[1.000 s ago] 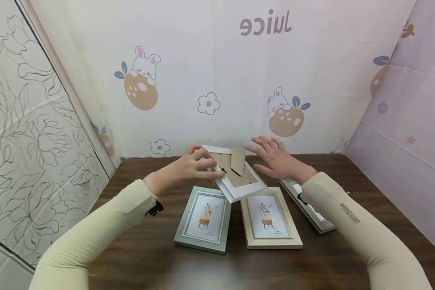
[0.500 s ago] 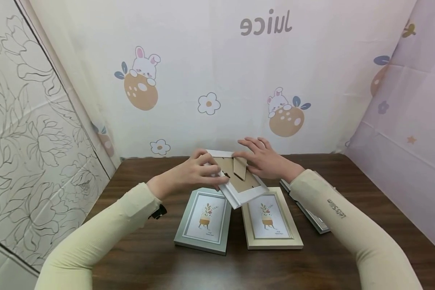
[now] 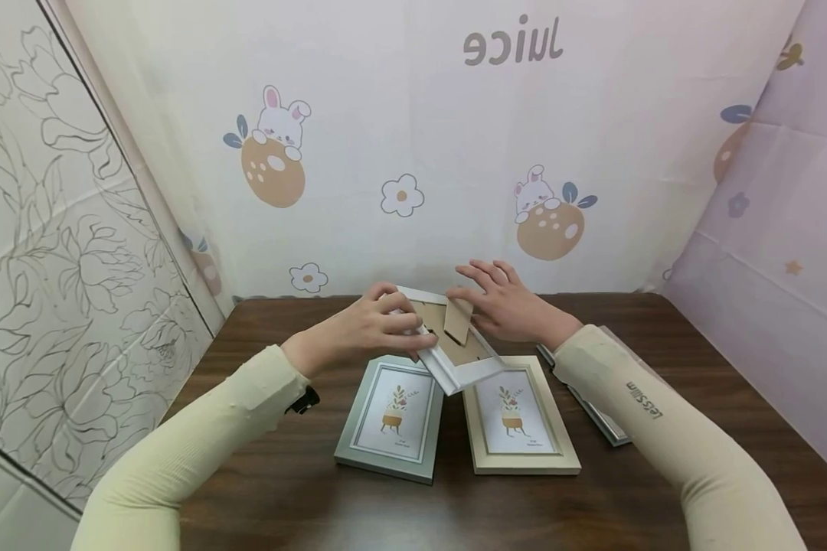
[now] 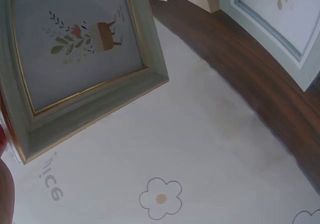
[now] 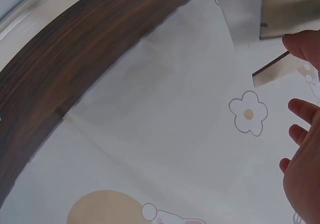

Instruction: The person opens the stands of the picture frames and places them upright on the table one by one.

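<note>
My left hand (image 3: 386, 321) grips a picture frame (image 3: 470, 372) by its left edge, tilted above the table. In the head view its brown backing faces up, with a flat easel stand (image 3: 457, 320) standing out from it. The left wrist view shows the frame's front (image 4: 97, 92), with a thin gold inner line and a potted-plant print. My right hand (image 3: 510, 306) is at the right side of the held frame. Its fingers are spread and fairly straight, the index fingertip on the upper end of the stand; in the right wrist view one fingertip overlaps the backing (image 5: 295, 14).
Two frames lie face up on the dark wood table (image 3: 386, 520): a grey-green frame (image 3: 384, 464) to the left and a cream frame (image 3: 524, 464) beside it. Farther right, a silver-grey frame (image 3: 609, 428) is partly hidden by my right sleeve. A printed curtain (image 3: 413, 138) hangs behind.
My right hand has moved left from beside the held frame onto its stand. The held frame has shifted slightly down and right. Over the last half second the hands have barely moved.
</note>
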Motion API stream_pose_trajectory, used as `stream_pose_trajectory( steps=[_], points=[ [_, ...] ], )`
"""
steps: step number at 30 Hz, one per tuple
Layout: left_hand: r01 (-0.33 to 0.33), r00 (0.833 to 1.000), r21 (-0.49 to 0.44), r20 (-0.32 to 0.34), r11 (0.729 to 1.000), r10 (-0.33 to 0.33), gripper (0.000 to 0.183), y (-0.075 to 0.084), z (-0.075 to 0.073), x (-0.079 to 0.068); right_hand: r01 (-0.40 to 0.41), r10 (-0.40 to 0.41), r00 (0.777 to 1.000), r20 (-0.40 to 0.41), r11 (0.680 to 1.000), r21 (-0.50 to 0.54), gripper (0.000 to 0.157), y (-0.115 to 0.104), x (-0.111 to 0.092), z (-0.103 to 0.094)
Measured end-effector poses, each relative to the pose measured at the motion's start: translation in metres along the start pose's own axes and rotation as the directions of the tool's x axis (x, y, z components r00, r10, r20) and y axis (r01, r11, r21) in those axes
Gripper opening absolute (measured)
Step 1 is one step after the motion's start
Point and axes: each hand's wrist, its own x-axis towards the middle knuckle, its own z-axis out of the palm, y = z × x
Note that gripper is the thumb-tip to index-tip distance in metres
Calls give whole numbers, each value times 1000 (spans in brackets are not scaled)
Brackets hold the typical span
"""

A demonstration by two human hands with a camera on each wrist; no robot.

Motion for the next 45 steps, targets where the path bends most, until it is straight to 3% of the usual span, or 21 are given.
stream_pose_trajectory(
  steps=[7,16,36,45],
  points=[
    [13,1000,39,-4,999,-13,38,0,1,1,-7,6,999,-42,999,-34,48,1,-1,-5],
    [27,999,18,21,999,-28,41,-2,6,0,-38,36,998,-55,998,-44,49,2,-4,-12],
    [19,1000,59,5,998,-19,45,-1,6,0,-80,80,997,-16,997,-9,46,-1,-3,-10],
    [39,999,108,-9,993,-38,45,-2,5,2,-128,128,992,9,992,17,59,-1,-6,-21]
  ],
)
